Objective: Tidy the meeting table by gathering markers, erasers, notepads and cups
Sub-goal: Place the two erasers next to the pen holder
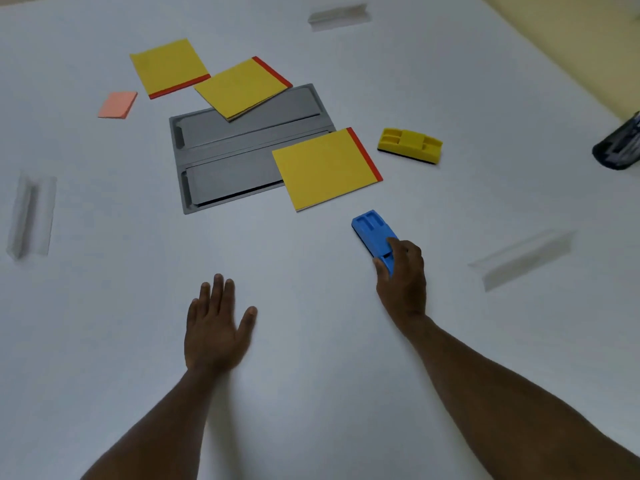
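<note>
While the left hand [216,323] lies flat and spread, the right hand [403,277] grips the blue eraser [374,237], pointing away-left.

Table [311,393] near hands bare; notepads [325,168] ahead.

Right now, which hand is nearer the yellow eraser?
Right. The right hand, holding the blue eraser, is below the yellow eraser; the left hand lies farther down-left.

White table [104,306], grey hatch panel [221,150], three yellow notepads [325,168], pink sticky pad [117,105], yellow eraser [410,145], blue eraser [372,233]
</note>
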Motion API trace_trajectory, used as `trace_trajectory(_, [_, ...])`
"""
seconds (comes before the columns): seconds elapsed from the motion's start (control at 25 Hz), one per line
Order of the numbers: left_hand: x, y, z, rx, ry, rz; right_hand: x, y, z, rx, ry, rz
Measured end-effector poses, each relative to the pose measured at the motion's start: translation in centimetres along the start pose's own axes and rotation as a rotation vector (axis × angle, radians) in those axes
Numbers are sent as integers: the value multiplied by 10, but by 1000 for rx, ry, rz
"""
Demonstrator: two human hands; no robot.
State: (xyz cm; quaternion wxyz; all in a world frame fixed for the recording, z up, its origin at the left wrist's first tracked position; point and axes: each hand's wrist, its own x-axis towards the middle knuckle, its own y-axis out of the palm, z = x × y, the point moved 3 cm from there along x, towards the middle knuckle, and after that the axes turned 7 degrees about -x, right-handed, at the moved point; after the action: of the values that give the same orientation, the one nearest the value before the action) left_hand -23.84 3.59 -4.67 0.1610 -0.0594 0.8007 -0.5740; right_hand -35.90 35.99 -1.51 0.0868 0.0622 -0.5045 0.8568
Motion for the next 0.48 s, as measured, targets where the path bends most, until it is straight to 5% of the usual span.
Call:
trace_trajectory(0.2, [29, -8, -51, -34, 142, 56, -4, -8, -42, -89, -11, -28])
trace_trajectory(0.48, [123, -16, -237, -9, 615, 27, -5, 3, -50, -146, -43, -51])
